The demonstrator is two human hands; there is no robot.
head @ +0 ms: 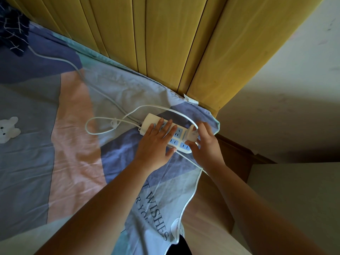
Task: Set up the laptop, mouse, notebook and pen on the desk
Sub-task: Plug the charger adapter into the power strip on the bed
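Observation:
A white power strip (150, 120) with blue sockets lies on the patterned bed sheet (77, 137) near the bed's corner. My left hand (156, 142) presses flat on the strip, fingers spread over its sockets. My right hand (204, 142) grips a white charger plug (191, 134) that sits on the strip's right end. A thin white cable (103, 124) loops from the plug across the sheet and runs down over the bed's edge. No laptop, mouse, notebook or pen is in view.
A yellow wooden headboard (165, 43) stands behind the strip. A dark patterned cloth (12, 28) lies at the top left. A brown bed frame edge (233, 153) and a pale wall (294, 98) are on the right. A bear print (8, 129) marks the sheet.

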